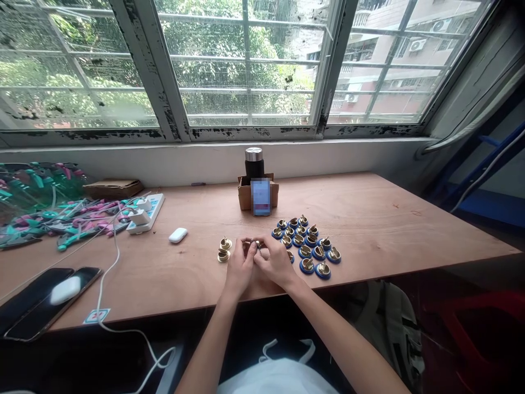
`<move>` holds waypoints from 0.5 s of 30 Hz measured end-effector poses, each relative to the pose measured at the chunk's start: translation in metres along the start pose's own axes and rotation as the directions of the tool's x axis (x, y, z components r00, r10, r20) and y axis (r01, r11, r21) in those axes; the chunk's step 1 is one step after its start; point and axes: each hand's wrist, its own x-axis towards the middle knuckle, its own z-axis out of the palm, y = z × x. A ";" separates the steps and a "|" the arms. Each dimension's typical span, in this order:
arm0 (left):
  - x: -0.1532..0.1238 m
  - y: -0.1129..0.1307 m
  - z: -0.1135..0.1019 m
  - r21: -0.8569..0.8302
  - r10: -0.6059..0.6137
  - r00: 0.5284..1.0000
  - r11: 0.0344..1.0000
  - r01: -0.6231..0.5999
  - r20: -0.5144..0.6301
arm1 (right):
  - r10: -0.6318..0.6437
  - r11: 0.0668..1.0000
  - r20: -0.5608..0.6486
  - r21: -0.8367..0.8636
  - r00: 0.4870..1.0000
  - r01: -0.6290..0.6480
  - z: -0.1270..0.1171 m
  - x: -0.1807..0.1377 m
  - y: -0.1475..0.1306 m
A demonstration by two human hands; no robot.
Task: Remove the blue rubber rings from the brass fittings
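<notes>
Two-hand pinch, fingers closed

Left hand [240, 267] and right hand [275, 262] clenched together on a small brass piece [257, 244], just above the plywood table [369, 219]. Blue-ringed brass pieces [305, 246] at 1 o'clock, two bare brass pieces [223, 250] at 9. Cardboard box [245, 197] at 12 holds a black flask [254, 162], phone [261, 197] propped against its front

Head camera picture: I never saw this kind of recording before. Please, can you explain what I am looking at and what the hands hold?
This picture comes from a camera worn on a person's head, looking forward and down. No machine here: the left hand and right hand are the person's own, and together they hold a small metal piece, hard to make out. On the wooden table lie gold-coloured pieces on blue round bases, and two gold-coloured pieces beside the left hand.
</notes>
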 end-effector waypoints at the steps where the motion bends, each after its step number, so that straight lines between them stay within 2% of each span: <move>1: 0.000 0.000 0.000 0.000 -0.001 1.000 1.000 0.001 -0.003 | -0.007 1.000 -0.004 -0.003 1.000 0.007 0.000 0.000 0.000; 7: 0.000 0.002 0.001 -0.012 -0.011 1.000 1.000 0.011 0.014 | -0.052 0.998 -0.044 -0.037 0.998 0.050 0.001 0.000 -0.002; 15: -0.001 0.007 -0.001 -0.023 0.013 1.000 1.000 -0.013 0.019 | 0.003 1.000 0.001 0.018 1.000 -0.003 0.000 0.001 -0.002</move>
